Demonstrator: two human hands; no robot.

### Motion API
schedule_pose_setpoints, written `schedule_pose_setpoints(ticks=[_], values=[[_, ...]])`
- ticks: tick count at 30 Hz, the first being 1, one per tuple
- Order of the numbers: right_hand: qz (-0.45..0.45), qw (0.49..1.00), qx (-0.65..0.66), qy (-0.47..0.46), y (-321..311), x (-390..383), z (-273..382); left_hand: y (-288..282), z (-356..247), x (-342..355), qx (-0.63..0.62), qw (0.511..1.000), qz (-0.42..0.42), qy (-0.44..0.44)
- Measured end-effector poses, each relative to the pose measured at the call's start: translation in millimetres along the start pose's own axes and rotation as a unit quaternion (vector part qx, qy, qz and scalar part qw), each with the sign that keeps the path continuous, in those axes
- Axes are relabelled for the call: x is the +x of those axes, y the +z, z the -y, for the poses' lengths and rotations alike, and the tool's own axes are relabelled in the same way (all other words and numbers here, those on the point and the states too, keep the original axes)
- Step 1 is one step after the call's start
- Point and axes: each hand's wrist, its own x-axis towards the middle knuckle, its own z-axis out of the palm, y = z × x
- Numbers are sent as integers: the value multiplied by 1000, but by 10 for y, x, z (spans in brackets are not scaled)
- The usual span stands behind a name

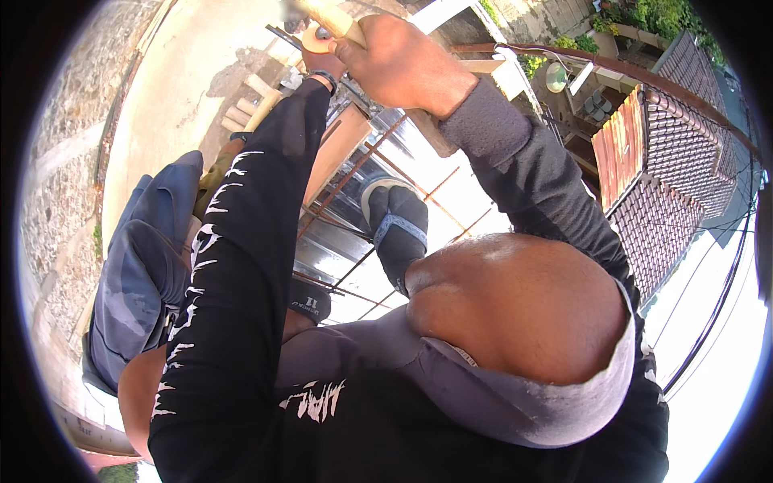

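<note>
At the top edge, my right hand (407, 64) is closed around the pale wooden handle (334, 20) of what looks like a hammer; its grey head is blurred and partly cut off. My left hand (324, 63) is just beside it, mostly hidden behind the right hand and its own wrist. Its fingers seem curled beneath a round, wood-coloured piece (314, 39) with a dark centre, which I cannot identify. Thin dark bars (283, 37) stick out to the left of it. Below both hands runs a reddish-brown wooden board (338, 149).
My bent knee (515, 306) and sandalled foot (394, 213) are over a grid of rusty rods (354, 270) above shiny metal sheeting (318, 258). Someone in blue-grey clothing (145, 266) is at the left. Wooden pieces (250, 113) lie beyond. Tiled roofs (672, 153) and cables (717, 314) are at right.
</note>
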Motion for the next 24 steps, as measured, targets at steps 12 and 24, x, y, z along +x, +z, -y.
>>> schedule_pose_setpoints(ticks=[12,24], values=[[-90,945,292,118,-528,-91,37,-336,-817,290,-241,948,-44,-204],[-32,964,245,96,-489,263,36,-116,-19,304,-117,965,-42,-231]])
